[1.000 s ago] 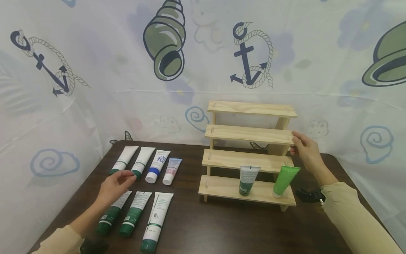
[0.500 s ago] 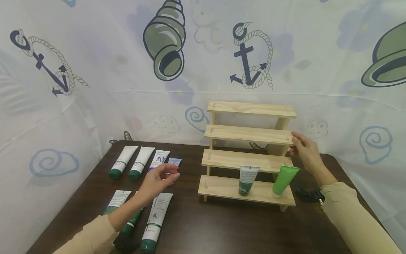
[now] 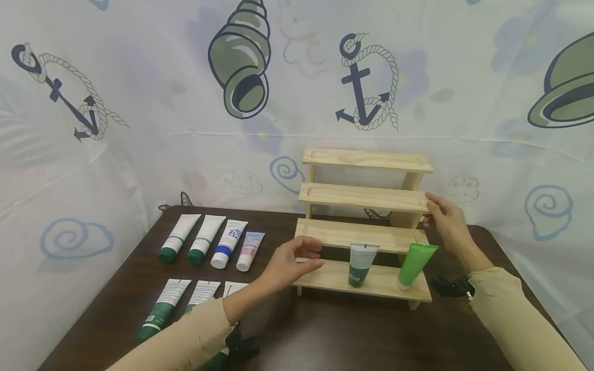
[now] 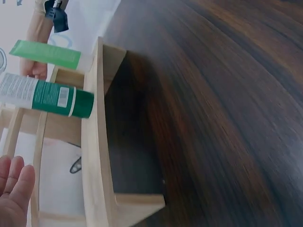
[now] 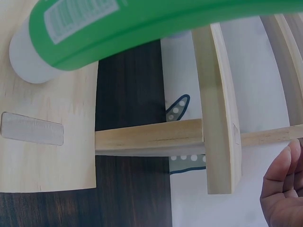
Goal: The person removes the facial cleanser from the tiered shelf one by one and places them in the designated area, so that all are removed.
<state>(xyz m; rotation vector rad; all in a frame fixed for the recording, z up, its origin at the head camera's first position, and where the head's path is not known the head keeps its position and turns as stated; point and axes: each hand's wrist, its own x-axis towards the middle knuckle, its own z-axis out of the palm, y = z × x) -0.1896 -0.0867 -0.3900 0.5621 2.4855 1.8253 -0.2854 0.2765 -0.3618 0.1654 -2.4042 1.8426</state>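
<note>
A stepped wooden display rack (image 3: 362, 195) stands at the table's right side. My right hand (image 3: 448, 224) grips the right end of its second shelf from the top, thumb and fingers at the edge. My left hand (image 3: 286, 264), fingers loosely bent and holding nothing, hovers by the left end of the lower shelves. On the bottom shelf a grey-white and dark green squeeze tube (image 3: 362, 265) stands on its cap. Right of it, a bright green squeeze tube (image 3: 416, 265) stands the same way, leaning slightly. The left wrist view shows the left fingers (image 4: 19, 182) beside the rack.
Squeeze tubes lie in two rows on the dark table (image 3: 325, 335) at left. The back row includes a blue-banded tube (image 3: 229, 245) and a small pink-and-blue tube (image 3: 250, 251). My left forearm partly covers the front row. A patterned cloth (image 3: 297, 103) hangs behind.
My left hand has swept right from above the tubes on the table to the rack's left end, carrying nothing. The right hand has stayed at the shelf end.
</note>
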